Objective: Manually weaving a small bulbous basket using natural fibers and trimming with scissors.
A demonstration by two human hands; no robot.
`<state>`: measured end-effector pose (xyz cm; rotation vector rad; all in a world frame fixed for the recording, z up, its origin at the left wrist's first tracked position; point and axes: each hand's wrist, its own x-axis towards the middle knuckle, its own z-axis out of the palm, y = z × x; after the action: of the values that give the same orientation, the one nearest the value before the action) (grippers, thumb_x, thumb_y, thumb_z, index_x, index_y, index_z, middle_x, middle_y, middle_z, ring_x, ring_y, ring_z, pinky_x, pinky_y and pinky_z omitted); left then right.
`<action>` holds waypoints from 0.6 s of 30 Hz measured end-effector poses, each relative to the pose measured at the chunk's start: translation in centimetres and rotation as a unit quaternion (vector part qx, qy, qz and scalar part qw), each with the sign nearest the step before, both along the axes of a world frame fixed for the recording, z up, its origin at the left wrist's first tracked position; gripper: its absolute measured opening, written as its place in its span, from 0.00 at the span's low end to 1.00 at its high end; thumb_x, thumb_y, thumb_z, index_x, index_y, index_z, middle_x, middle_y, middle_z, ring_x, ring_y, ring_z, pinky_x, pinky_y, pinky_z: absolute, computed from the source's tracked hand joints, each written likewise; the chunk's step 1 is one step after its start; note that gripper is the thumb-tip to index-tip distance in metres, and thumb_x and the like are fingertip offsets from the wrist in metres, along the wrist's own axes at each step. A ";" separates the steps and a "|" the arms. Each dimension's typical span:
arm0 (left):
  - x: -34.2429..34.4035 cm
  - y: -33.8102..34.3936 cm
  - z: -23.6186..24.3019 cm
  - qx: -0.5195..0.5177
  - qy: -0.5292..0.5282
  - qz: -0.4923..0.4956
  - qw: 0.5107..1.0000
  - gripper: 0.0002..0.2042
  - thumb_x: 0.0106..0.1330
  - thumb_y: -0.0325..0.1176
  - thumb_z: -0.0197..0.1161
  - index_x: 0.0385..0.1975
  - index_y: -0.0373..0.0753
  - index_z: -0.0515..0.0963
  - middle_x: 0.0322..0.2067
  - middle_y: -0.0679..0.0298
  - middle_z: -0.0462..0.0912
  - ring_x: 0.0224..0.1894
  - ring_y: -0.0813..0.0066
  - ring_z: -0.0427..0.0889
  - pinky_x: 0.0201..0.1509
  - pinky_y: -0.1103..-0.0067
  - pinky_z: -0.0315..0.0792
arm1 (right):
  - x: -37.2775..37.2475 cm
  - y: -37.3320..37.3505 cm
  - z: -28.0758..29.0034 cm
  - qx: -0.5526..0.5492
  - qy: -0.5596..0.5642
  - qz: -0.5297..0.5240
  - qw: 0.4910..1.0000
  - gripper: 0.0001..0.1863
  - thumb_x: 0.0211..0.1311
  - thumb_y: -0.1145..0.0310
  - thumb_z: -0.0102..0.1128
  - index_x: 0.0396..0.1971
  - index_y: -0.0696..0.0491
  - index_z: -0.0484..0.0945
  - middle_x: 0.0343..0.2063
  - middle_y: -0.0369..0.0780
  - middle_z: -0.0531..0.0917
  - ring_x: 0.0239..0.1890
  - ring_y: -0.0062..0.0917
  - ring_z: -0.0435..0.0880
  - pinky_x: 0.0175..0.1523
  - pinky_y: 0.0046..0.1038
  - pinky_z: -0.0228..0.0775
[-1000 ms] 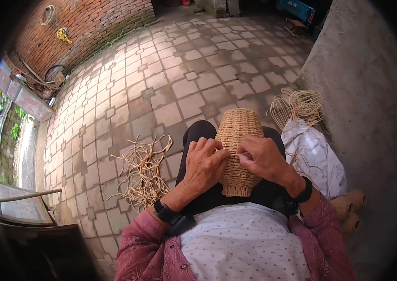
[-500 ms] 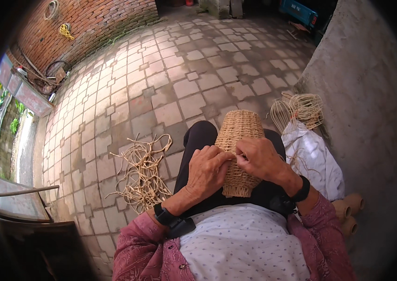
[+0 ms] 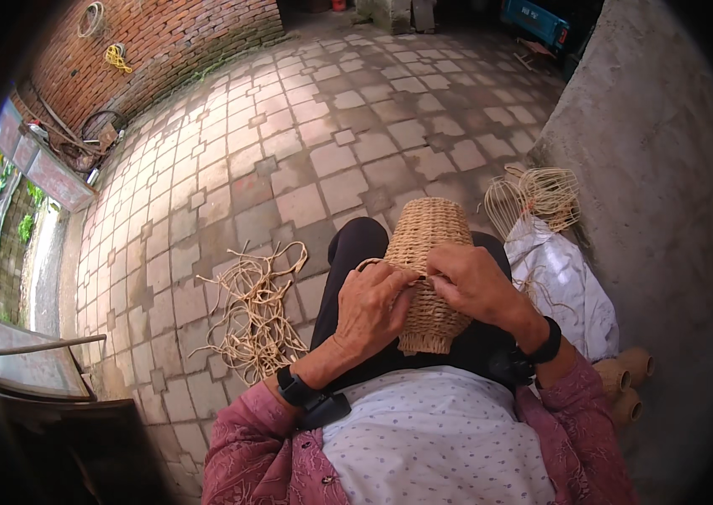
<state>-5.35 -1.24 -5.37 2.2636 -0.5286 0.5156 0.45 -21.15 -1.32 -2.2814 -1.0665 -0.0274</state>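
- Woven basket (image 3: 429, 229) lies on the lap (image 3: 352, 251), long axis pointing forward.
- Left hand (image 3: 373, 299) and right hand (image 3: 476, 284) partly hide its middle (whether either grip is closed, I cannot tell).
- Loose cords (image 3: 257, 313) lie left; white sack (image 3: 571, 273), right.

Brick wall (image 3: 180, 38), yellow cord (image 3: 117, 57), paved floor (image 3: 230, 156)

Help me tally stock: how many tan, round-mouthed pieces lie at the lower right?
3: the upper-right piece, the left piece and the lower piece, clustered beside the right sleeve. Others may be hidden behind it.
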 end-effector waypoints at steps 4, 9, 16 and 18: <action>0.0 -0.2 0.1 -0.004 0.014 0.006 1.000 0.12 0.57 0.25 0.67 0.42 0.41 0.83 0.34 0.63 0.82 0.38 0.62 0.80 0.39 0.69 0.68 | 0.0 0.1 -0.1 -0.005 -0.013 0.002 1.000 0.05 0.54 0.74 0.59 0.31 0.57 0.76 0.30 0.47 0.78 0.35 0.45 0.81 0.41 0.42 0.73; 0.1 0.0 -0.1 0.021 -0.014 -0.007 1.000 0.11 0.58 0.27 0.67 0.42 0.41 0.83 0.34 0.64 0.81 0.37 0.63 0.80 0.38 0.70 0.68 | -0.1 0.3 0.0 -0.035 -0.024 -0.007 0.999 0.05 0.54 0.74 0.59 0.30 0.57 0.76 0.29 0.47 0.78 0.35 0.45 0.81 0.41 0.42 0.73; 0.0 0.1 0.0 0.034 0.042 -0.010 0.998 0.10 0.60 0.30 0.66 0.42 0.41 0.82 0.35 0.60 0.82 0.38 0.58 0.81 0.40 0.65 0.72 | 0.1 0.0 1.7 -0.020 -0.023 -0.034 0.999 0.05 0.54 0.73 0.60 0.29 0.58 0.75 0.27 0.47 0.78 0.35 0.45 0.81 0.42 0.43 0.73; 0.1 0.0 0.3 -0.003 0.093 -0.034 0.995 0.10 0.62 0.31 0.63 0.43 0.40 0.82 0.34 0.54 0.84 0.37 0.53 0.83 0.41 0.63 0.75 | 0.2 0.3 1.1 -0.032 -0.036 -0.009 0.999 0.07 0.52 0.74 0.62 0.30 0.57 0.74 0.27 0.46 0.77 0.32 0.45 0.79 0.39 0.41 0.71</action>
<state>-5.22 -1.25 -5.10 2.2511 -0.5067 0.2695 0.67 -20.82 -0.24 -2.3627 -1.0977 -0.0843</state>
